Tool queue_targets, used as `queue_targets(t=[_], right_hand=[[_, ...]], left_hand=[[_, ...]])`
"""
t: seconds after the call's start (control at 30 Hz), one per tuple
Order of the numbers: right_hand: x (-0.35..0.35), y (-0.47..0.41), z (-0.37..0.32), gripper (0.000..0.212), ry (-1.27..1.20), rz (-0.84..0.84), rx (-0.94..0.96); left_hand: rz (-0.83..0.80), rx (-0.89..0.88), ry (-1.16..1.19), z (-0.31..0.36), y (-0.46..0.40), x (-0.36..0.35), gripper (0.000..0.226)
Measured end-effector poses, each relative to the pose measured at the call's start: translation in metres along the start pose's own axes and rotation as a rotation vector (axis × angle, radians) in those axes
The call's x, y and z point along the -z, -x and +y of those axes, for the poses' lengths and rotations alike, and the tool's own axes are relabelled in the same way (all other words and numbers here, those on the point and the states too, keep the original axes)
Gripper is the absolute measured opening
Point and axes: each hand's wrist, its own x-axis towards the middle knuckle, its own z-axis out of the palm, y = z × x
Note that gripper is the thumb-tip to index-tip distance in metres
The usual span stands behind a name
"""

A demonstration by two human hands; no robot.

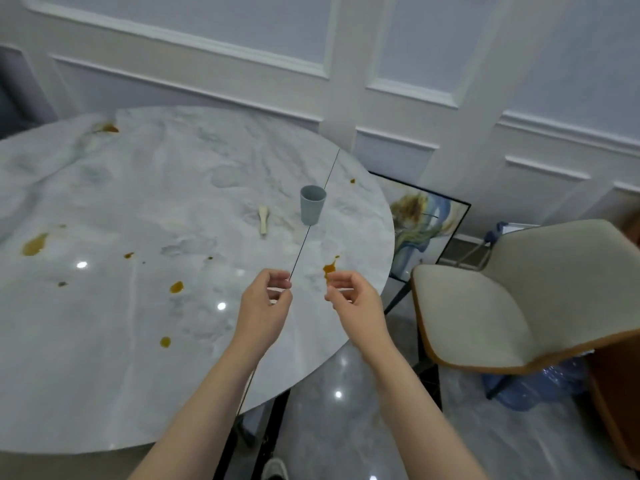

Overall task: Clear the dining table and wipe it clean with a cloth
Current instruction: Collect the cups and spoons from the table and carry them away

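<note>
I'm looking down at the table (104,358), a round marble top that fills the left and middle of my view. Both hands hover over its near right edge, side by side and apart. The left hand (265,303) has its fingers loosely curled with the tips close to the thumb; nothing shows in it. The right hand (349,296) is curled the same way, also with nothing in it. Neither touches the top.

Past the hands, toward the far right of the table, a grey-blue cup (312,205) stands upright. Just left of it lies a pale spoon (263,220), apart from the cup, its handle pointing toward me. A thin dark seam (330,174) runs across the top from the far edge, under the cup and down toward my left hand.

Brown spills (34,244) dot the marble: a big one at the left, one at the far left edge, small drops in the middle, one right beside my right hand, and a speck far right past the cup.

To the right of the table stands a cream chair (512,299) with a brown edge. Behind it a framed picture (422,220) leans against the panelled wall (450,64). A shoe (275,469) shows at the bottom, on the glossy floor (346,427).
</note>
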Motion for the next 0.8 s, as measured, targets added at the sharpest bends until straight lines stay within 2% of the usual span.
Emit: queue_targets(t=[0.33, 0.5, 0.7, 0.8], right_hand=[[-0.027, -0.163, 0.013, 0.014, 0.047, -0.139, -0.064], [-0.061, -0.242, 0.032, 0.016, 0.155, -0.302, -0.044], [-0.115, -0.33, 0.068, 0.025, 0.499, -0.571, 0.107], [-0.139, -0.366, 0.083, 0.039, 0.716, -0.692, 0.281]], left_hand=[[0.122, 0.167, -0.08, -0.03, -0.151, -0.034, 0.02], [0.267, 0.326, -0.115, -0.063, -0.208, -0.037, 0.02], [0.402, 0.515, -0.102, -0.11, -0.264, -0.051, 0.025], [0.42, 0.605, -0.053, -0.129, -0.286, -0.061, 0.03]])
